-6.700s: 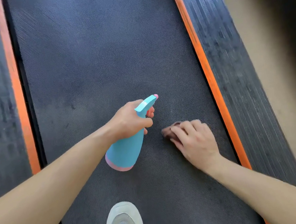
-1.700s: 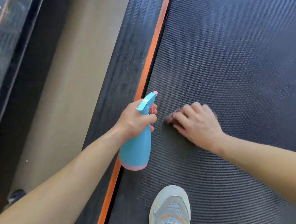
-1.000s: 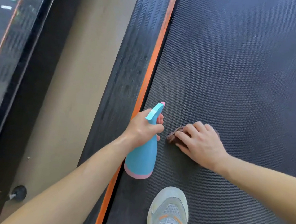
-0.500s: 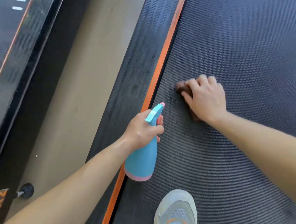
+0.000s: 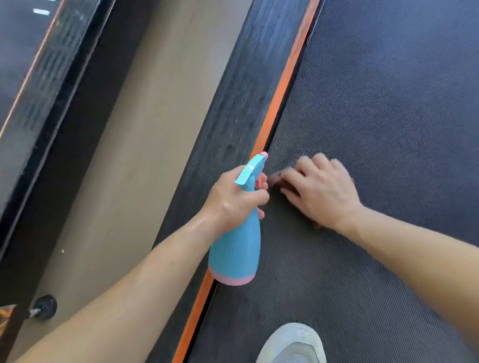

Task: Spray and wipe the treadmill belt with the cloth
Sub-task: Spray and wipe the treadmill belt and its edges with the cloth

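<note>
My left hand (image 5: 234, 201) grips the neck of a blue spray bottle (image 5: 238, 254) with a pink base, held just above the left edge of the dark treadmill belt (image 5: 399, 92). My right hand (image 5: 321, 188) lies flat on a small dark brown cloth (image 5: 277, 177) and presses it onto the belt near that left edge. Only a corner of the cloth shows past the fingertips, and a dark sliver by the wrist. The bottle's nozzle points up the belt, close to my right fingertips.
An orange strip (image 5: 282, 95) and a black ribbed side rail (image 5: 241, 116) border the belt on the left. Beyond lie tan floor (image 5: 140, 132) and another dark machine (image 5: 4, 87) with a small black foot (image 5: 44, 307). My grey shoe (image 5: 290, 355) stands on the belt at the bottom.
My right hand has pulled the cloth back down the belt toward the spray bottle after pushing it forward half a second ago. The left hand with the bottle has barely moved.
</note>
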### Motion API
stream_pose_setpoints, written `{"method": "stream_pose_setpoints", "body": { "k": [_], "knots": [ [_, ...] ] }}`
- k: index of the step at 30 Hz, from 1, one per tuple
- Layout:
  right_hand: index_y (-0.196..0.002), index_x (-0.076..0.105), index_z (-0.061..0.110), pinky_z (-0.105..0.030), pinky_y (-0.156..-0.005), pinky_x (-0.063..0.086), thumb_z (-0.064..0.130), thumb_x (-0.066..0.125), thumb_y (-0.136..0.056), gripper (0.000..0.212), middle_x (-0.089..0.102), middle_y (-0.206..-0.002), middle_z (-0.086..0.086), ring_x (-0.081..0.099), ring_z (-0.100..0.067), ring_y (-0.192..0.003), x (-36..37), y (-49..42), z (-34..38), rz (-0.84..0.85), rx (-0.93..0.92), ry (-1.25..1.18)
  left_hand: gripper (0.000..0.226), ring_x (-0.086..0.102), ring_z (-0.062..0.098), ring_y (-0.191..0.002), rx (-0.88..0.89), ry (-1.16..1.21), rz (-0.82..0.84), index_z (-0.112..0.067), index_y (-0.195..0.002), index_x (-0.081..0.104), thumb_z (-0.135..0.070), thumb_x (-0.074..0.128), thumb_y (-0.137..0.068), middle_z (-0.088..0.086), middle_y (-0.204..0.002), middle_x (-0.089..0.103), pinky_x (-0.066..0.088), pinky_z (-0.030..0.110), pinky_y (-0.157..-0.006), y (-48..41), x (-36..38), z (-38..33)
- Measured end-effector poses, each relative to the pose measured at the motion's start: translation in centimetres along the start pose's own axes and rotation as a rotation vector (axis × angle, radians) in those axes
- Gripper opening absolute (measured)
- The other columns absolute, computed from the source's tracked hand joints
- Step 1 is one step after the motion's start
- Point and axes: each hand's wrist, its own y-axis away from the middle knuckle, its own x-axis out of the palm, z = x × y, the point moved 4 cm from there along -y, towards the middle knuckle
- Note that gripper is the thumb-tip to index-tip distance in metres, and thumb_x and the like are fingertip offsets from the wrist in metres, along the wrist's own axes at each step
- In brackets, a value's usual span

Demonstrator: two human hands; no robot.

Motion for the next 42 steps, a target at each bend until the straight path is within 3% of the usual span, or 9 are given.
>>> {"method": "stream_pose_setpoints", "body": {
  "k": [6, 14, 18, 22, 25, 29, 34, 37, 42],
  "knots": [
    [-0.107, 0.061, 0.013, -0.047, -0.070, 0.045, 0.047, 0.056, -0.097, 0.035, 0.058, -0.104, -0.014, 0.054, -0.039, -0.094, -0.3, -6.9, -3.5, -0.034, 0.375, 0.030, 0.044, 0.076, 0.021, -0.068, -0.036, -0.038, 0.003, -0.018, -0.114, 0.068, -0.028, 0.065, -0.071, 0.004, -0.106, 0.071, 0.061, 0.053, -0.090, 0.4, -0.5, 0.5],
    [-0.102, 0.065, 0.018, -0.042, -0.065, 0.042, 0.045, 0.063, -0.093, 0.029, 0.060, -0.099, -0.009, 0.053, -0.034, -0.086, -0.3, 0.1, 1.6, 0.048, -0.028, -0.015, 0.044, 0.073, 0.017, -0.063, -0.032, 0.019, -0.025, -0.020, -0.123, 0.066, -0.017, 0.067, -0.079, 0.002, -0.105, 0.071, 0.063, 0.043, -0.081, 0.2, -1.0, -0.1],
    [-0.102, 0.065, 0.016, -0.045, -0.070, 0.046, 0.045, 0.065, -0.092, 0.031, 0.060, -0.105, -0.013, 0.056, -0.039, -0.096, -0.6, -7.1, -3.0, -0.060, 0.287, 0.026, 0.034, 0.071, 0.017, -0.062, -0.044, 0.040, -0.028, -0.021, -0.115, 0.068, -0.013, 0.068, -0.082, 0.000, -0.104, 0.071, 0.058, 0.025, -0.069, 0.1, -0.9, 0.1],
    [-0.110, 0.063, 0.017, -0.048, -0.079, 0.045, 0.044, 0.060, -0.096, 0.031, 0.058, -0.117, -0.013, 0.052, -0.040, -0.108, -0.5, -10.0, -3.8, 0.014, 0.424, -0.021, 0.038, 0.068, 0.015, -0.064, -0.036, 0.053, -0.016, -0.022, -0.121, 0.068, -0.007, 0.066, -0.085, 0.000, -0.104, 0.069, 0.058, 0.024, -0.066, 0.5, -1.4, 0.7],
    [-0.105, 0.067, 0.022, -0.043, -0.069, 0.045, 0.044, 0.063, -0.092, 0.025, 0.059, -0.105, -0.009, 0.054, -0.035, -0.096, -0.9, -5.4, -0.1, -0.036, 0.288, -0.033, 0.033, 0.072, 0.022, -0.063, -0.056, 0.078, -0.029, -0.018, -0.106, 0.069, -0.018, 0.067, -0.073, 0.006, -0.106, 0.071, 0.064, 0.048, -0.081, 0.5, -1.8, 1.1],
    [-0.103, 0.069, 0.022, -0.042, -0.062, 0.045, 0.044, 0.070, -0.090, 0.026, 0.060, -0.098, -0.007, 0.053, -0.033, -0.085, -0.1, -0.1, 3.6, 0.032, -0.078, -0.077, 0.038, 0.074, 0.024, -0.067, -0.068, 0.100, -0.035, -0.020, -0.107, 0.069, -0.023, 0.066, -0.069, 0.008, -0.107, 0.074, 0.063, 0.048, -0.084, 0.1, -1.7, 1.0],
    [-0.109, 0.069, 0.025, -0.044, -0.069, 0.047, 0.049, 0.064, -0.091, 0.030, 0.060, -0.106, -0.008, 0.056, -0.036, -0.098, -0.2, -7.5, -1.5, -0.012, 0.155, 0.039, 0.049, 0.071, 0.021, -0.068, -0.052, 0.139, -0.023, -0.020, -0.119, 0.070, -0.019, 0.067, -0.069, 0.003, -0.104, 0.070, 0.064, 0.053, -0.085, -0.4, -1.3, 1.0],
    [-0.111, 0.068, 0.024, -0.044, -0.068, 0.046, 0.046, 0.062, -0.093, 0.028, 0.058, -0.106, -0.009, 0.054, -0.037, -0.097, -0.3, -7.7, -1.3, -0.009, 0.237, -0.006, 0.038, 0.072, 0.021, -0.066, -0.056, 0.104, -0.009, -0.019, -0.107, 0.070, -0.021, 0.067, -0.069, 0.003, -0.106, 0.070, 0.063, 0.054, -0.087, -0.4, -1.3, 0.9],
    [-0.108, 0.068, 0.025, -0.042, -0.063, 0.045, 0.045, 0.066, -0.090, 0.027, 0.059, -0.100, -0.006, 0.053, -0.033, -0.088, 0.1, -0.3, 3.3, 0.017, -0.078, -0.099, 0.045, 0.072, 0.023, -0.066, -0.057, 0.109, -0.026, -0.016, -0.114, 0.068, -0.023, 0.067, -0.070, 0.012, -0.109, 0.072, 0.061, 0.057, -0.089, -0.7, -1.6, 0.6]
  ]
}}
